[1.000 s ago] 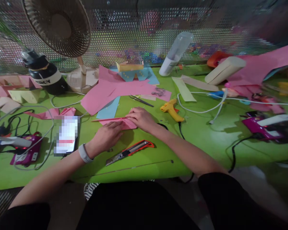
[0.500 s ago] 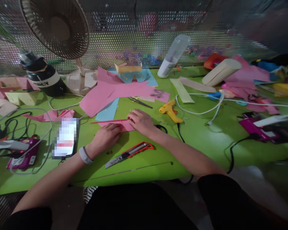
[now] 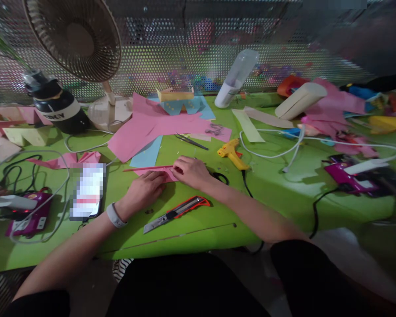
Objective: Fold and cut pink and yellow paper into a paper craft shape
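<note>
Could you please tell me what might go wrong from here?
The utility knife lies nearer the body than the left hand and right hand, its blade apparently out; a hand drawn back could brush it.
The cord of the glue gun appears to pass under the right forearm, so moving that arm might tug it.
If the fingers slip, the pink paper beneath them could crease crookedly.

Green table: box cutter 7 o'clock, fan base 10, tweezers 12, bottle 1, purple power strip 3.
</note>
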Demonstrator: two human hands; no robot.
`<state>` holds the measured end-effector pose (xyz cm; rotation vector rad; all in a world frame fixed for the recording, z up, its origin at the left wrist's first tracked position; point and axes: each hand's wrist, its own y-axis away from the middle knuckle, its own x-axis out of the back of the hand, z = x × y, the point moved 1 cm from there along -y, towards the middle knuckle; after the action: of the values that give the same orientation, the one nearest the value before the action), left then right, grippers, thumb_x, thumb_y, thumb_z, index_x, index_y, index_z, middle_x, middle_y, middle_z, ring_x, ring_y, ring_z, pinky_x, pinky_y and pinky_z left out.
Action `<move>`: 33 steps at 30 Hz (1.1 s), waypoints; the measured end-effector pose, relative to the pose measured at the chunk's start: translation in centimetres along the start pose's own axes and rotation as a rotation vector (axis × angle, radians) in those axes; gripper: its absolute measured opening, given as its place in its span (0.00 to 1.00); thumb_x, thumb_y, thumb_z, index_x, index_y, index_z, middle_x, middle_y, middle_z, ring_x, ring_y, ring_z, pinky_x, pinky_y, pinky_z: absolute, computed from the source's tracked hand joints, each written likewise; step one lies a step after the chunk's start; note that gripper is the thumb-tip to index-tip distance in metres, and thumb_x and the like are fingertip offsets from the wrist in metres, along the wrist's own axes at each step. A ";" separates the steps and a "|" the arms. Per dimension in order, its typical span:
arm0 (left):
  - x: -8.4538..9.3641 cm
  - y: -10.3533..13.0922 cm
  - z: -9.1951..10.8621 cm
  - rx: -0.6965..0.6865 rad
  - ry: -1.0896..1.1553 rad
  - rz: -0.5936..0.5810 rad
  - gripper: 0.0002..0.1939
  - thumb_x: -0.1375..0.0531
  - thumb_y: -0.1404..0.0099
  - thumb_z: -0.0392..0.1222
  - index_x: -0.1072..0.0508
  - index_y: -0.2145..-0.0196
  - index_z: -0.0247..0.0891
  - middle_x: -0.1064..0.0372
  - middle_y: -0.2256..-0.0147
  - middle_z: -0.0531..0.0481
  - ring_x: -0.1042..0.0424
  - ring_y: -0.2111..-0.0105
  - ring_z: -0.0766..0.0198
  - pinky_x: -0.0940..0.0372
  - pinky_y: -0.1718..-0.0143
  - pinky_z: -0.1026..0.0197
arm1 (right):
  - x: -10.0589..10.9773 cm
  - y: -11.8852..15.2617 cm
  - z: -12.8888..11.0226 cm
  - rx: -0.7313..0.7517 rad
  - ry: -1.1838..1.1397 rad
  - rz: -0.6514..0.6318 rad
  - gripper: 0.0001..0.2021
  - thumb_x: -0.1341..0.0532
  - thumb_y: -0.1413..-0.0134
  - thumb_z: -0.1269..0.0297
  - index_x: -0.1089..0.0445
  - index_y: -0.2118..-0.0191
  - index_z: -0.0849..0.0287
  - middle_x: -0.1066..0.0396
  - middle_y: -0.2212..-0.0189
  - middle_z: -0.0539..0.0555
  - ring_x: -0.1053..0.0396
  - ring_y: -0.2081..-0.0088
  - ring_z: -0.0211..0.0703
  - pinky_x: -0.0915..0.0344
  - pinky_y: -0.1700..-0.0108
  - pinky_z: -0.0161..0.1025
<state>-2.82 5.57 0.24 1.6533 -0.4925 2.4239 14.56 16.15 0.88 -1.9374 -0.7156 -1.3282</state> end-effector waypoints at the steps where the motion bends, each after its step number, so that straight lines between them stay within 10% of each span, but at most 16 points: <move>1: 0.0 0.0 -0.1 -0.003 -0.003 0.004 0.18 0.42 0.36 0.32 0.27 0.49 0.39 0.28 0.48 0.42 0.28 0.49 0.53 0.29 0.49 0.49 | 0.1 0.0 0.0 -0.007 -0.018 -0.006 0.10 0.42 0.38 0.63 0.28 0.69 0.59 0.28 0.69 0.54 0.33 0.68 0.40 0.46 0.69 0.37; 8: -0.3 0.1 -0.1 -0.013 0.020 0.060 0.15 0.43 0.33 0.35 0.27 0.49 0.39 0.27 0.49 0.43 0.27 0.50 0.54 0.28 0.51 0.50 | 0.1 0.1 0.0 -0.098 -0.188 -0.141 0.12 0.31 0.48 0.56 0.27 0.63 0.57 0.26 0.63 0.53 0.29 0.63 0.42 0.39 0.63 0.37; 25: -0.1 0.2 -0.7 -0.036 -0.042 0.097 0.14 0.46 0.28 0.41 0.27 0.49 0.38 0.26 0.48 0.43 0.26 0.50 0.54 0.27 0.52 0.51 | 2.9 -1.1 1.0 -0.126 -0.408 -0.016 0.03 0.36 0.44 0.66 0.25 0.66 0.58 0.26 0.69 0.51 0.32 0.69 0.36 0.39 0.65 0.35; 29: -0.1 0.2 -0.8 -0.048 -0.052 0.099 0.15 0.47 0.28 0.42 0.27 0.48 0.38 0.27 0.47 0.44 0.26 0.50 0.55 0.26 0.53 0.51 | 4.4 -1.9 3.4 -0.176 -0.461 0.095 0.04 0.35 0.46 0.63 0.25 0.71 0.55 0.25 0.70 0.51 0.31 0.71 0.39 0.37 0.67 0.38; 33: -0.2 0.3 -1.0 -0.063 -0.062 0.112 0.16 0.48 0.27 0.44 0.28 0.47 0.40 0.27 0.47 0.44 0.26 0.50 0.56 0.26 0.53 0.53 | 10.1 -2.0 10.6 -0.327 -0.837 0.542 0.06 0.29 0.57 0.63 0.25 0.71 0.54 0.25 0.73 0.49 0.30 0.72 0.41 0.34 0.68 0.40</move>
<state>-3.71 5.69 -0.37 1.7226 -0.6815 2.4130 22.50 26.31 8.07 -2.7157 -0.2802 -0.2789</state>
